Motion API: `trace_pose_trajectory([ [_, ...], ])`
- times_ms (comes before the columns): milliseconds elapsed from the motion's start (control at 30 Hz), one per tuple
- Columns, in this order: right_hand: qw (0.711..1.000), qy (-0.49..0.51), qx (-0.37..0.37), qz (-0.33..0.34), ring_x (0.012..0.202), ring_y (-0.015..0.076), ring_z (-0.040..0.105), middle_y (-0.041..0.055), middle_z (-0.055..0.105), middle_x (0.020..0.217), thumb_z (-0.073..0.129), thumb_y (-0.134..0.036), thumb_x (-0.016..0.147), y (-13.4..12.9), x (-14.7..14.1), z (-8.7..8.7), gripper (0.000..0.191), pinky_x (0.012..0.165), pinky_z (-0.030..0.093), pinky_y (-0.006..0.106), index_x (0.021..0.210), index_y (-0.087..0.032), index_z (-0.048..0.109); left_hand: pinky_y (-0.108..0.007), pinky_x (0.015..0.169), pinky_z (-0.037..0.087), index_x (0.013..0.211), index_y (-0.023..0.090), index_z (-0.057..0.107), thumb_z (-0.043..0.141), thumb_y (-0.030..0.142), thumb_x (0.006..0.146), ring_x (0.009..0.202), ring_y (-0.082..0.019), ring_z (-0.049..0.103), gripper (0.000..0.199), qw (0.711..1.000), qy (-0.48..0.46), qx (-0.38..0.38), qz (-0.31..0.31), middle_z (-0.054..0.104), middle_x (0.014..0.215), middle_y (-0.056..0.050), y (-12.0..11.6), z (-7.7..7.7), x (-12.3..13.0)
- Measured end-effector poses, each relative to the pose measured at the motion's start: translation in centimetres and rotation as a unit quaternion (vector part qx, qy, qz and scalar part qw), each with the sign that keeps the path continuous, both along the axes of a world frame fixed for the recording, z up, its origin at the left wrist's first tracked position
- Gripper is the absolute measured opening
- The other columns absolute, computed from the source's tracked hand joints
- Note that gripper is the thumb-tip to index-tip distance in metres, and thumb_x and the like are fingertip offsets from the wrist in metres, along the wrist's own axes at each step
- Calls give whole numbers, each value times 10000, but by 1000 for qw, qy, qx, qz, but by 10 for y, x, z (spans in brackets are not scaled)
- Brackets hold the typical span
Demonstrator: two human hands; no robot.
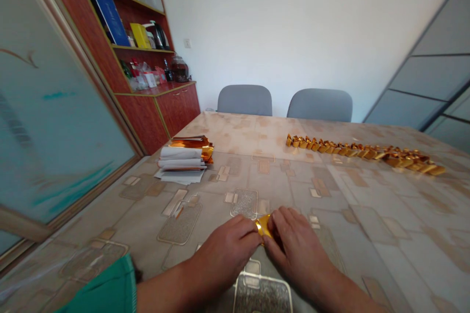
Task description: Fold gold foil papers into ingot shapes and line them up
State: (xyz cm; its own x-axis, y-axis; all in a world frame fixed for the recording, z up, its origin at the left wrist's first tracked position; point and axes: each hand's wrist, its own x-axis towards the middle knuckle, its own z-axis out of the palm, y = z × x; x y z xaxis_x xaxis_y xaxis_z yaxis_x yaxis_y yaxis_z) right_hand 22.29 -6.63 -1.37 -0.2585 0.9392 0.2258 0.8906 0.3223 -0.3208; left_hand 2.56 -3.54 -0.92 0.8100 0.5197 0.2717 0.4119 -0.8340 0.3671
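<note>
White wall (286, 34), with a socket (187, 43) on it; before it, two grey chairs, one left (244, 101) and one right (320, 105), drawn up at the far edge of the table. Along the left, a red cabinet (178, 110) with goods on its shelves, and nearer, a frosted door (55, 127).

Table: covered by a patterned cloth (389, 254).

Item, left side: one stack (181, 162) of sheets, white paper showing, gold at the far end and along the top.

Item, far right: one row (348, 149) of gold shaped pieces, set close together, slanting nearer toward its right end.

Item, near edge, at the middle: one foil piece (264, 225), gold, between the two hands and well apart from both stack and row.

Left hand (233, 244): fingers bent, pinching the left end of the foil piece. Right hand (297, 242): thumb and fingers gripping its right end, covering much of it.

Step in hand, to my eye: shaping or creasing the foil. The next move seems to call for light, even pressure from both hands, lest the thin sheet crumple or tear.
</note>
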Motion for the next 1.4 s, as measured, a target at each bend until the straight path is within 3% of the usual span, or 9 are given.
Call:
trace_pose_trajectory([
  [133, 997, -18, 72, 6, 782, 274, 586, 72, 617, 838, 661, -210, 829, -2, 0, -12, 139, 695, 467, 410, 848, -200, 523, -322, 917, 532, 1213, 196, 639, 436, 223, 1027, 1031, -203, 630, 277, 998, -17, 14, -50, 691, 1150, -79, 2, 6, -19],
  [300, 996, -19, 78, 28, 773, 274, 594, 65, 622, 849, 686, -193, 826, -2, 3, -12, 156, 668, 482, 408, 881, -203, 541, -326, 939, 528, 1261, 163, 618, 431, 237, 1044, 1046, -197, 654, 296, 995, -10, 70, -68, 706, 1199, -81, 5, 6, -30],
  [700, 998, 13, 44, 33, 842, 274, 597, 65, 631, 935, 733, -199, 846, -4, 6, -12, 224, 719, 473, 424, 959, -210, 538, -510, 1119, 290, 1223, 254, 634, 540, 272, 1014, 1062, -226, 603, 230, 992, 2, 123, 5, 738, 1187, 20, 1, 14, -40],
  [800, 999, 29, 23, 35, 859, 276, 590, 69, 623, 943, 706, -208, 869, -3, 7, -11, 193, 749, 470, 444, 967, -203, 540, -474, 1043, 375, 1145, 212, 644, 561, 273, 996, 935, -215, 597, 181, 992, 40, 118, 1, 725, 1017, -16, 4, 10, -25],
  [867, 998, 51, -1, 39, 879, 274, 589, 71, 621, 958, 682, -221, 891, -3, 10, -7, 159, 770, 473, 447, 971, -201, 546, -341, 787, 461, 935, 186, 655, 532, 251, 1008, 775, -189, 558, 158, 987, 38, 153, -14, 665, 829, -15, 10, 3, -13],
  [967, 991, 114, -45, 59, 933, 254, 591, 68, 630, 997, 551, -218, 983, -2, 17, 0, 24, 831, 482, 427, 1004, -207, 557, -293, 640, 418, 821, 180, 627, 521, 252, 1018, 717, -177, 535, 235, 984, 25, 174, -13, 628, 785, -13, 20, -8, 2],
  [1100, 982, 170, -64, 54, 955, 230, 592, 66, 638, 1021, 431, -136, 1015, -2, 23, -1, 170, 869, 486, 387, 1062, -212, 575, -297, 676, 453, 907, 168, 647, 504, 213, 1023, 747, -183, 563, 190, 985, 21, 170, -21, 668, 852, -27, 25, -10, 7],
  [1233, 990, 116, -69, 27, 880, 227, 587, 62, 634, 953, 473, -87, 988, 3, 18, -12, 206, 801, 476, 356, 945, -214, 630, -302, 759, 507, 1115, 167, 648, 494, 182, 1025, 842, -182, 608, 179, 987, 17, 148, -57, 705, 1032, -58, 25, -7, 6],
  [1400, 995, 79, -68, 2, 835, 238, 574, 71, 613, 889, 530, -61, 932, 12, 17, -8, 185, 759, 449, 360, 874, -189, 650, -305, 789, 540, 1026, 182, 689, 528, 204, 1008, 882, -191, 641, 164, 997, 3, 75, -26, 717, 992, -37, 28, -12, 9],
])
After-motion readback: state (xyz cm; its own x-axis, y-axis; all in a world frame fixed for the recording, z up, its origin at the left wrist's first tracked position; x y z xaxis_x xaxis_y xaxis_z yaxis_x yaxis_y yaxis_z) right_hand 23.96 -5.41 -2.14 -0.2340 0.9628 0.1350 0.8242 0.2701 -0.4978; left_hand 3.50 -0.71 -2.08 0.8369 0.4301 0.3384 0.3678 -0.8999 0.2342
